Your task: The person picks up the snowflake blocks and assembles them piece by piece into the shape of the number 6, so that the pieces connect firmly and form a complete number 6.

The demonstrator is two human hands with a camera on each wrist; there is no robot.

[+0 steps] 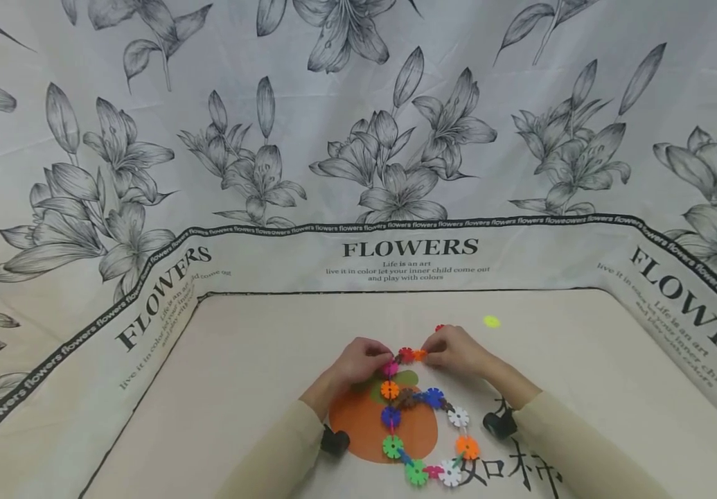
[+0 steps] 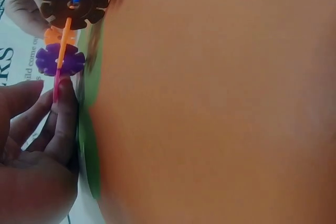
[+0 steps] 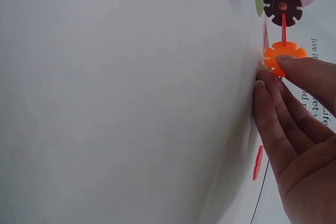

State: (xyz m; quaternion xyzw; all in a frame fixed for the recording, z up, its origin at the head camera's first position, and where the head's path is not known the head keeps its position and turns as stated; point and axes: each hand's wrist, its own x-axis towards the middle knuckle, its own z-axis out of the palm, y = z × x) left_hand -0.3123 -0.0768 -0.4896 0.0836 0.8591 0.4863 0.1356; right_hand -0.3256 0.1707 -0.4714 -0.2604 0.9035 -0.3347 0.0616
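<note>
A chain of colourful notched plastic discs (image 1: 392,447) lies in a loop on the table, with a tail running up to both hands. My left hand (image 1: 363,360) pinches a pink disc (image 2: 56,86) of that tail between thumb and fingertips. At the tail's far end, an orange disc (image 3: 284,56) is held between the thumb and fingers of my right hand (image 1: 458,350). Between the hands, a red disc (image 1: 406,355) slots into the row. In the right wrist view a dark brown disc (image 3: 283,7) joins it edge-on.
A loose yellow disc (image 1: 492,321) lies beyond the right hand. One red disc (image 1: 439,328) shows just behind that hand. The tablecloth (image 1: 258,346) bears a printed orange fruit (image 1: 358,430) and black characters (image 1: 520,464). Flower-patterned cloth (image 1: 395,159) rises at the back and sides.
</note>
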